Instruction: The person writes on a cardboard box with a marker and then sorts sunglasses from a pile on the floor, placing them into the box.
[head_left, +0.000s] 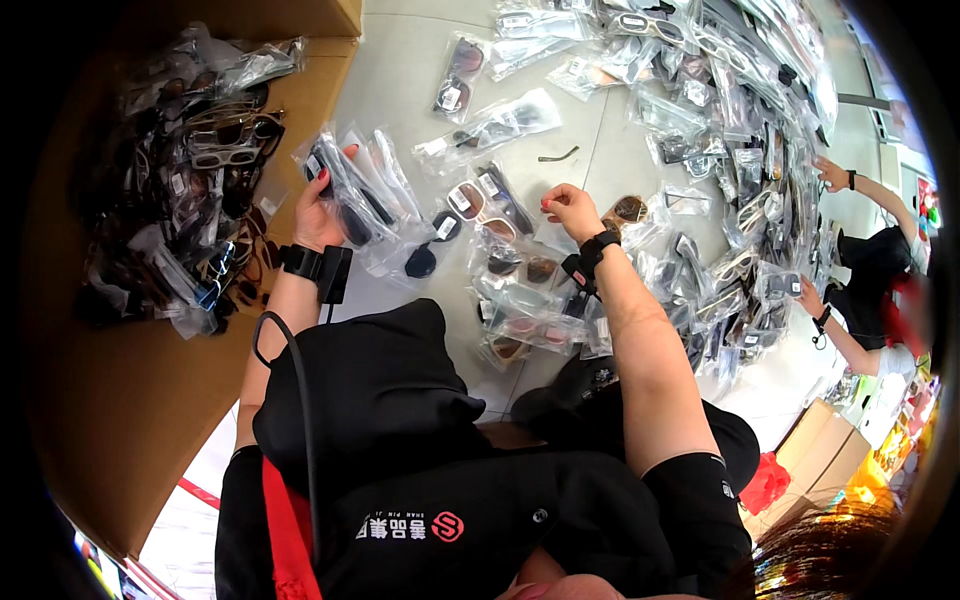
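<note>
My left hand (319, 214) grips a bundle of sunglasses in clear plastic sleeves (360, 187), close to the open side of a cardboard box. My right hand (571, 212) hovers over the floor with its fingers curled together, and I see nothing held in it. Below and left of that hand lie white-framed sunglasses (480, 210) with a tag on one lens. Black round sunglasses (433, 244) rest between my hands. Brown-lensed sunglasses (628, 211) are just right of my right hand. A loose temple arm (559, 154) lies above it.
The cardboard box (161, 390) at left holds a heap of bagged and loose eyewear (217, 157). A large pile of bagged glasses (720, 142) covers the tiled floor (420, 22) at right. Beyond it, another person's hand (811, 298) holds a bagged item. A cable (300, 375) runs by my left arm.
</note>
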